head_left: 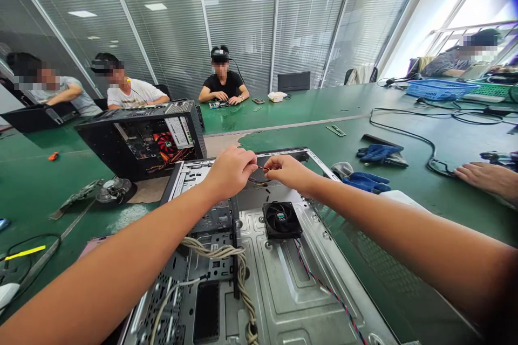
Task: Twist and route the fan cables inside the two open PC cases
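An open computer case lies on its side in front of me, its bare metal floor facing up. Over its far end, my left hand and my right hand are close together, fingers pinched. Between their fingertips runs a short, thin reddish wire; its ends are hidden. A black cooling fan lies loose on the case floor below my right hand, trailing a twisted red and blue cable. A bundle of beige cables crosses the drive bays at the left.
Beyond the case stands a black computer tower with its side open. Blue gloves lie to the right, near another person's hand and a black cable. Blue basket at far right; several people sit around the green table.
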Action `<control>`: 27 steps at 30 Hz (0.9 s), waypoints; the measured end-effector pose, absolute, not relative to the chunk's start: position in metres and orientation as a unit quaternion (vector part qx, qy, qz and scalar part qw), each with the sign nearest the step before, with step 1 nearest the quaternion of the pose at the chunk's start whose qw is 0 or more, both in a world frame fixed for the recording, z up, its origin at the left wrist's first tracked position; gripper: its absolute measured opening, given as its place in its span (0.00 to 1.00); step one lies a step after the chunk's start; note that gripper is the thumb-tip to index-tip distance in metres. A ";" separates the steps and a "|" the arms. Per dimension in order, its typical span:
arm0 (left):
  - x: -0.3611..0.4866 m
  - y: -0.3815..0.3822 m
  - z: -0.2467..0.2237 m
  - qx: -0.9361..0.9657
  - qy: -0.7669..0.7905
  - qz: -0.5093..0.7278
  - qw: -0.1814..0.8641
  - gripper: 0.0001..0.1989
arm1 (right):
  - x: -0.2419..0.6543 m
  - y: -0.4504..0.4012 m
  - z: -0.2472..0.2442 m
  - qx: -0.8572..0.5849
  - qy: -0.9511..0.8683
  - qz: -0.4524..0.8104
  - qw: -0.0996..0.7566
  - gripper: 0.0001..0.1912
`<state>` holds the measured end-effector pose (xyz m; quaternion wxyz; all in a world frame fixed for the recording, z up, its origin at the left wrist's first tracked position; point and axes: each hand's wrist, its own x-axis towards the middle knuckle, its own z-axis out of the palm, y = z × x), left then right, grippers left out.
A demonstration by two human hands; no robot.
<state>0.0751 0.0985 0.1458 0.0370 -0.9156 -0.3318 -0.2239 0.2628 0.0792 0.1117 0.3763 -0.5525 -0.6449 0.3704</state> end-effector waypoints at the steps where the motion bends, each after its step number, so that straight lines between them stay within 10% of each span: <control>1: 0.075 0.099 0.146 -0.916 -0.331 -0.224 0.038 0.07 | 0.263 0.079 0.112 -0.555 -0.639 0.376 0.377 0.04; 27: 0.067 0.104 0.146 -0.828 -0.489 -0.267 0.056 0.07 | 0.259 0.073 0.121 -0.351 -0.491 0.625 0.496 0.10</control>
